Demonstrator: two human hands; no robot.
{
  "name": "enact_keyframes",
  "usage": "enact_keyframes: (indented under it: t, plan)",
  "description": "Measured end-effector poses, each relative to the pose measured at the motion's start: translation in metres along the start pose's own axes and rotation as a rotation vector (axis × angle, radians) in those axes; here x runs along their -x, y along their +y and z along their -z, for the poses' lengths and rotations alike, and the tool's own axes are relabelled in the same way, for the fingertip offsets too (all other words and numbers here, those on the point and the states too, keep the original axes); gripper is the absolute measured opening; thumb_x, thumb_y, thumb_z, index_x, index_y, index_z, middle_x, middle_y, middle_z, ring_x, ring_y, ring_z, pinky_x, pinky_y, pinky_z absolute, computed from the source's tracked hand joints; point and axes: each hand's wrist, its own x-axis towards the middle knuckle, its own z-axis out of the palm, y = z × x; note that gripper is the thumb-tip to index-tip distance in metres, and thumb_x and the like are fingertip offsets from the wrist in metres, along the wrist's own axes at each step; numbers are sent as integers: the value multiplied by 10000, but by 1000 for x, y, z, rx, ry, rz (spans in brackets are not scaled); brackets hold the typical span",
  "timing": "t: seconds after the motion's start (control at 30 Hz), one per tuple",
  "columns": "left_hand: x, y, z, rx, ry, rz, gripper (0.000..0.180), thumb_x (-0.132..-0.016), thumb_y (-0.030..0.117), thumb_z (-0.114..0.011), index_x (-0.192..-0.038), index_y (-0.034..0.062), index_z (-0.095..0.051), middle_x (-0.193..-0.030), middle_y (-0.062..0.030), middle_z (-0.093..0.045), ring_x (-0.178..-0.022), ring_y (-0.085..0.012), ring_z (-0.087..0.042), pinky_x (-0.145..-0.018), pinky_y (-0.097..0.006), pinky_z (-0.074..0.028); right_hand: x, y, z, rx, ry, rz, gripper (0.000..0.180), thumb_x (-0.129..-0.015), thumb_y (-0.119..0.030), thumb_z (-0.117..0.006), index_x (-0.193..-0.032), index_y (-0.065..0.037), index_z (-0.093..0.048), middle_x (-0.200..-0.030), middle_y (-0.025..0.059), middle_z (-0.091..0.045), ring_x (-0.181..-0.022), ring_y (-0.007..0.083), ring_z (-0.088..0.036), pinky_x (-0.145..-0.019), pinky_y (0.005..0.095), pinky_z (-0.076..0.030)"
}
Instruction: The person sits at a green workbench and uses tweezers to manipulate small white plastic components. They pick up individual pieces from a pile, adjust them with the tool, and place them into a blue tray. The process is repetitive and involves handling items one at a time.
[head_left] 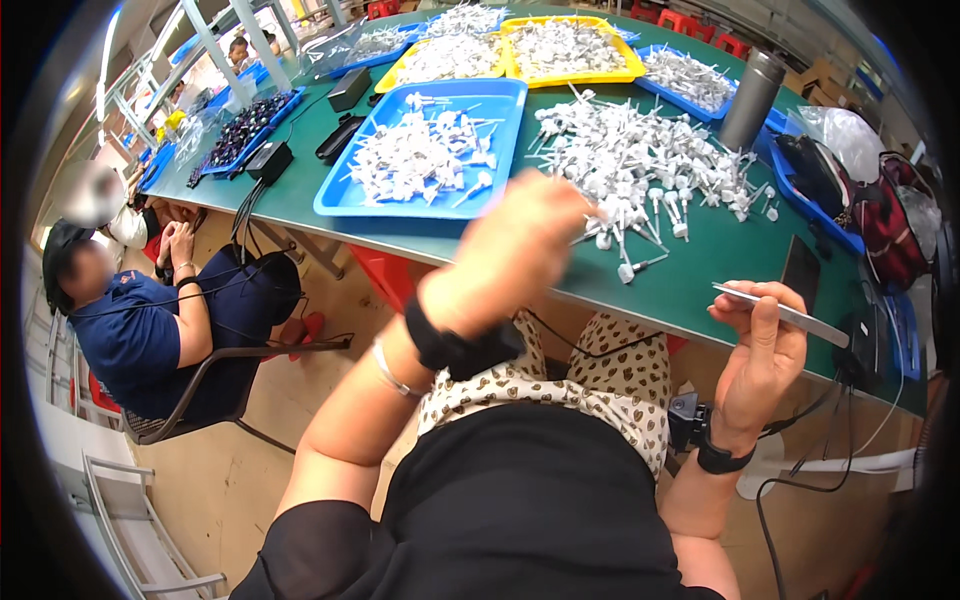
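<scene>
Green table [700, 280]: left hand [520, 250] reaches white parts [640, 165]; right hand [760, 350] grips strip [785, 315].

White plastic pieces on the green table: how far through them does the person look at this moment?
Done, seemingly: the blue tray holds a batch of white pieces, and yellow trays behind are full. In hand: the left hand, blurred, reaches into the loose pile; the right hand pinches a thin flat metal strip. Left: the large loose pile still covers the table, so plenty apparently remains.
</scene>
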Motion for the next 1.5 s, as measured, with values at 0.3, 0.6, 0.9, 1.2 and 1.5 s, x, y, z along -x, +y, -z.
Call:
enact_keyframes:
  t: [0.3, 0.6, 0.9, 1.2, 1.5]
  plan:
    - [-11, 19, -60, -74, -340, 89, 139, -845, 159, -685, -906, 42, -641, -880, -135, -581, -857, -340, -618, -729, -443, -510, -2, -3, -2, -11, 1, -7, 218, -1027, -178, -588, -1067, 35, -592, -972, 149, -686, -814, 178, -687, -735, 311, -594]
    - [-17, 27, -51, 567, 89, 409, 212, -893, 111, -739, -1069, 6, -684, -948, -81, -570, -845, -180, -636, -730, -329, -580, 3, 1, -1, -10, -19, -18, 213, -1040, -177, -559, -1079, 32, -568, -981, 168, -674, -816, 189, -684, -745, 312, -600]
    - [66, 77, 19, 1315, 61, 960, 419, -957, 42, -667, -1351, -41, -554, -1191, -70, -639, -1088, -169, -670, -957, -284, -536, 32, 8, -42, -193, -201, -233, 150, -1016, -110, -595, -1074, 25, -565, -961, 144, -691, -814, 177, -687, -764, 308, -590]
    - [104, 75, -2, 1334, 216, 957, 243, -974, 51, -646, -1199, -2, -571, -1289, -133, -614, -1077, -185, -668, -908, -326, -568, 58, 24, -66, -228, -277, -373, 159, -1014, -94, -595, -1099, 37, -566, -1001, 140, -692, -876, 183, -696, -830, 312, -583]
    - [114, 67, -10, 1194, 142, 1001, 200, -961, 48, -665, -1152, -7, -649, -1027, -45, -688, -949, -116, -683, -828, -250, -560, 69, 29, -75, -110, -335, -308, 162, -1015, -85, -589, -1114, 41, -571, -1042, 147, -685, -931, 193, -693, -854, 316, -580]
